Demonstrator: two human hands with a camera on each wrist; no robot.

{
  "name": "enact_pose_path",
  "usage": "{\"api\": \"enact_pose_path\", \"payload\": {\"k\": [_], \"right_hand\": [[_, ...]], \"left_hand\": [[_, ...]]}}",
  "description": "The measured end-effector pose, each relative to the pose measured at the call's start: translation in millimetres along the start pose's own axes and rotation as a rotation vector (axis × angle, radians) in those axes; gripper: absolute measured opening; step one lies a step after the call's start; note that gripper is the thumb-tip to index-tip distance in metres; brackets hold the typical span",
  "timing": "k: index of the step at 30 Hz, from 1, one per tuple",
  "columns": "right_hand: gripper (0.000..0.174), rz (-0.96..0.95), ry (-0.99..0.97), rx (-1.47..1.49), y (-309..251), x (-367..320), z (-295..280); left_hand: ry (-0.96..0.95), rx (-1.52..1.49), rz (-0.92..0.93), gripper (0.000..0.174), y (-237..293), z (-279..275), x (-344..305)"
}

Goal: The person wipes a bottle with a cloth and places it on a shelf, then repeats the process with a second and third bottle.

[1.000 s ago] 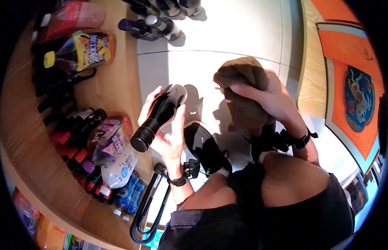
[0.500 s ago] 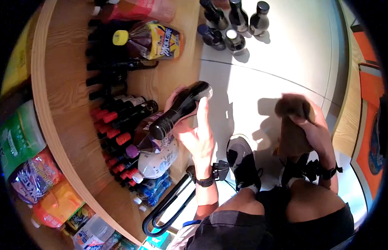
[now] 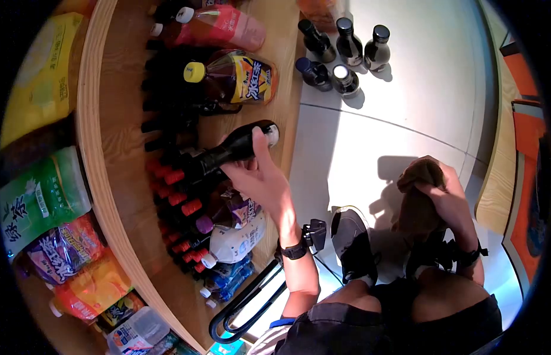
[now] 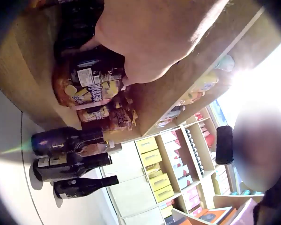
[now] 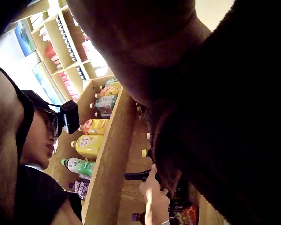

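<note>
In the head view the left hand (image 3: 265, 177) grips a dark bottle (image 3: 237, 147) by its body, base toward the floor side and neck toward the shelf's inside. The bottle lies nearly level over other dark bottles with red caps (image 3: 174, 177). On the right, over the floor, the right hand (image 3: 450, 195) holds a bunched brown cloth (image 3: 419, 204), its thumb across the cloth. In the right wrist view the cloth (image 5: 166, 145) is dark and close, and the left hand (image 5: 155, 199) shows beyond it.
A yellow-capped tea bottle (image 3: 252, 78) and a white bottle (image 3: 237, 239) lie on the shelf (image 3: 275, 112). Several dark bottles, one a white-capped bottle (image 3: 345, 81), stand on the floor (image 3: 400, 112). A black tubular frame (image 3: 219, 322) is beside the shelf, near the person's shoes (image 3: 353, 239).
The left hand has carried its bottle from over the floor to inside the shelf. The right hand still holds the cloth. The head view has swung toward the shelf.
</note>
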State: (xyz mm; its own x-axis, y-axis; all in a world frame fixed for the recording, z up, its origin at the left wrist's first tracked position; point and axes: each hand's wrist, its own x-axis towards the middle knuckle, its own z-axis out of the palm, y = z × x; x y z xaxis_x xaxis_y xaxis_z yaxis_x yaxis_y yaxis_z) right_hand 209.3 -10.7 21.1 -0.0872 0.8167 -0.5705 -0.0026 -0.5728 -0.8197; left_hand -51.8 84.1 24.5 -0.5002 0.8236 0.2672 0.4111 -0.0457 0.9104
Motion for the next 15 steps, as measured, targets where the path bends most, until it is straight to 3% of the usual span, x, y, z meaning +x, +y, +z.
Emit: {"api": "enact_pose_path", "payload": {"k": [4, 7, 15], "right_hand": [[0.020, -0.005, -0.042, -0.020, 4.8, 0.2, -1.9], [0.020, -0.002, -0.033, -0.068, 1.4, -0.2, 0.3], [0.020, 0.005, -0.058, 0.005, -0.2, -0.4, 1.2]], "left_hand": [[0.038, 0.053, 0.086, 0.047, -3.1, 2.3, 7.0], [0.019, -0.005, -0.008, 0.054, -6.4, 1.8, 11.4], [0.047, 0.055, 0.014, 0.057, -23.2, 5.3, 20.3]]}}
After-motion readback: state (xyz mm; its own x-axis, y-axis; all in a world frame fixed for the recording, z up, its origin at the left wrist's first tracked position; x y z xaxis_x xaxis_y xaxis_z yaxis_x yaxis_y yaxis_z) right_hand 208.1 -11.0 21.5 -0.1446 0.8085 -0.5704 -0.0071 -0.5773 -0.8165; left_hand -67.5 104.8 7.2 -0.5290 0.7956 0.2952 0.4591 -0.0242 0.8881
